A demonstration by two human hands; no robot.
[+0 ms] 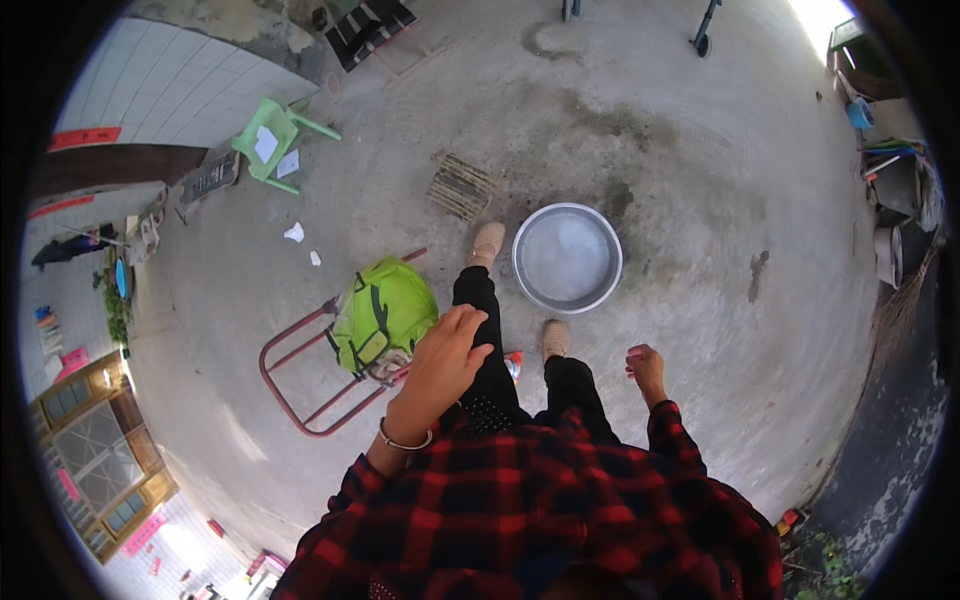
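Note:
My left hand (447,360), with a bracelet at the wrist, hangs over my left thigh, its thumb apart from loosely bent fingers. It holds nothing I can see. Beside it, a bright green backpack (390,305) lies on a reddish metal-framed seat (290,412). My right hand (646,370) is held out to the right of my right leg, fingers loosely curled and nothing visible in them. Ahead of my feet stands a wide silver metal basin (517,258) with pale, cloudy liquid in it. Neither hand touches the basin.
A slatted wooden piece (463,187) lies on the concrete floor beyond my left shoe (487,243). Farther left are white scraps (294,232) and a green plastic chair (266,130) with papers. Buckets (887,255) and a broom (910,290) line the right wall.

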